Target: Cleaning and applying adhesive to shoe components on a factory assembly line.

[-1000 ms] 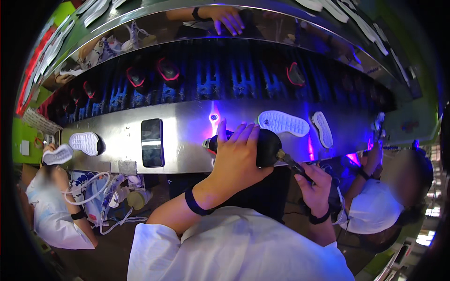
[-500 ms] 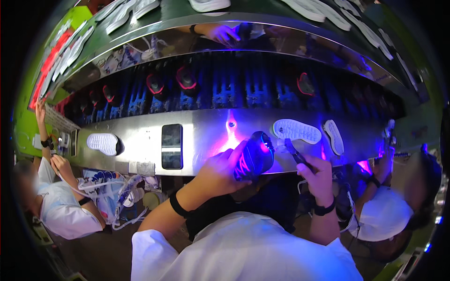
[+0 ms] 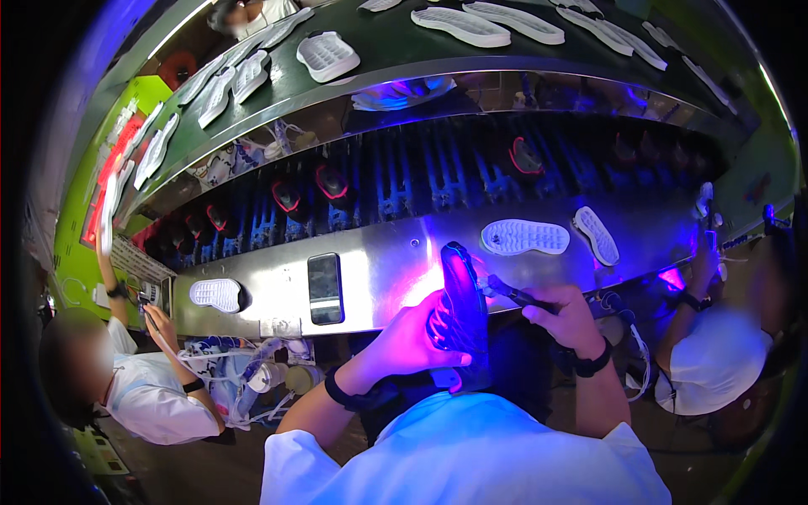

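Observation:
My left hand (image 3: 402, 338) is closed around a dark shoe upper (image 3: 461, 295), which stands on end above the bench's near edge. Purple light falls on the shoe and on my fingers. In my right hand (image 3: 568, 320) is a brush (image 3: 515, 295) with a dark handle and pale bristles. Its bristles are at the right side of the shoe, touching it or very close. Beyond the brush, a white shoe sole (image 3: 526, 237) lies on the metal bench (image 3: 379, 268), and a second white sole (image 3: 597, 236) lies to its right.
A phone (image 3: 325, 289) and another white sole (image 3: 217, 295) lie on the bench at left. Behind is a dark slatted rack holding red-rimmed shoes (image 3: 331, 183). Above it, a green belt (image 3: 383, 67) carries several soles. Co-workers sit at left (image 3: 160, 396) and right (image 3: 715, 362).
The shoe has turned more upright in my left hand and come lower. The brush has moved left and down to the shoe's side. The whole view has shifted and tilted.

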The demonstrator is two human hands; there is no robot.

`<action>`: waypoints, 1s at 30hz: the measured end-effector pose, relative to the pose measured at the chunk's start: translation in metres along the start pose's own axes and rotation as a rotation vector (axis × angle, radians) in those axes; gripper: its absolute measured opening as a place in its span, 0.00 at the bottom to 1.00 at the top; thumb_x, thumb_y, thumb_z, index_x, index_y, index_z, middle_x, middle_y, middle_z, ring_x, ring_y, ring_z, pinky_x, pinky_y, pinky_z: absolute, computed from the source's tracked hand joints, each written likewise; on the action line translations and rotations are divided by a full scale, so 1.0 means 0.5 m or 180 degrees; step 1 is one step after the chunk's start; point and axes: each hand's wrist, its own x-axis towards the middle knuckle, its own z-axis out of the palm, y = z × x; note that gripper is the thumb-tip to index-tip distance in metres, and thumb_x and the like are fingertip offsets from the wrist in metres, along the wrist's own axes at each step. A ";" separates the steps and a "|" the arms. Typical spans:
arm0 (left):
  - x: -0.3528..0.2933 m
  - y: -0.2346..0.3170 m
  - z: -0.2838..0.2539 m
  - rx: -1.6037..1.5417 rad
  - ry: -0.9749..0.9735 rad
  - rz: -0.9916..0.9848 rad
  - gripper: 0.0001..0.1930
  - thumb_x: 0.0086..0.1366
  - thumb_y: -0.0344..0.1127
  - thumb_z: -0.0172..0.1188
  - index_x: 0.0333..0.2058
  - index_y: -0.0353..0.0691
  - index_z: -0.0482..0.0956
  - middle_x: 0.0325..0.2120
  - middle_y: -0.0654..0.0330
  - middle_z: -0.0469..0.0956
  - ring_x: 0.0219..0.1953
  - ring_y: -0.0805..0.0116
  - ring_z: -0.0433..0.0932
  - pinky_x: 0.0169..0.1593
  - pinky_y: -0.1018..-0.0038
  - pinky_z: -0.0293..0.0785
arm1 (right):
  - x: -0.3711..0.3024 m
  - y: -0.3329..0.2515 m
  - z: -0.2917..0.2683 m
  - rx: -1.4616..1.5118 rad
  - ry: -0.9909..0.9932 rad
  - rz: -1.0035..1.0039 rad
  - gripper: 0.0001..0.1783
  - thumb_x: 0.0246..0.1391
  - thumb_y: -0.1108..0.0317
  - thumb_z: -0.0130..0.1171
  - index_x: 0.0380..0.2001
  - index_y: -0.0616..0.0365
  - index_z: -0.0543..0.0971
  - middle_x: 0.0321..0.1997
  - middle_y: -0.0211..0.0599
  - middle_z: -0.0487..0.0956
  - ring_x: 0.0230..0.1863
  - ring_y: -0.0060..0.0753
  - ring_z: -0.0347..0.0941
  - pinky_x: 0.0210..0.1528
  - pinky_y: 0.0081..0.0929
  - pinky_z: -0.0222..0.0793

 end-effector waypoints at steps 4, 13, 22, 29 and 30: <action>0.012 -0.005 0.009 -0.0674 -0.0027 -0.0462 0.43 0.54 0.40 0.80 0.64 0.34 0.66 0.53 0.56 0.80 0.56 0.66 0.79 0.61 0.64 0.75 | -0.010 0.030 0.009 -0.0189 0.0212 -0.0377 0.16 0.57 0.71 0.69 0.49 0.61 0.85 0.34 0.33 0.85 0.36 0.20 0.76 0.42 0.23 0.71; 0.025 -0.057 0.022 -0.1808 0.0177 -0.0891 0.31 0.63 0.35 0.73 0.61 0.33 0.69 0.50 0.57 0.80 0.52 0.67 0.80 0.59 0.66 0.76 | -0.048 0.090 0.053 -0.0212 0.0227 -0.0269 0.17 0.55 0.71 0.71 0.48 0.63 0.85 0.43 0.40 0.87 0.45 0.29 0.82 0.52 0.29 0.75; 0.026 -0.061 -0.010 -0.1461 0.0390 -0.0792 0.32 0.62 0.39 0.74 0.59 0.33 0.70 0.49 0.59 0.81 0.51 0.70 0.79 0.58 0.68 0.74 | -0.046 0.028 0.021 -0.0336 -0.0186 0.0448 0.17 0.55 0.71 0.70 0.48 0.64 0.84 0.39 0.39 0.85 0.42 0.28 0.80 0.47 0.29 0.74; 0.021 -0.060 -0.015 -0.1586 0.0617 -0.0826 0.33 0.62 0.40 0.74 0.59 0.30 0.69 0.48 0.56 0.81 0.50 0.67 0.81 0.58 0.67 0.76 | -0.072 0.014 -0.011 -0.0333 -0.0306 0.0399 0.17 0.51 0.71 0.74 0.45 0.64 0.86 0.27 0.26 0.82 0.30 0.18 0.75 0.34 0.21 0.69; 0.020 -0.058 -0.014 -0.1531 0.0676 -0.0857 0.34 0.61 0.40 0.74 0.59 0.30 0.69 0.48 0.56 0.81 0.50 0.67 0.81 0.58 0.67 0.77 | -0.084 0.018 -0.014 -0.0551 -0.0244 0.0144 0.16 0.50 0.71 0.74 0.44 0.63 0.86 0.26 0.27 0.82 0.28 0.18 0.75 0.32 0.21 0.69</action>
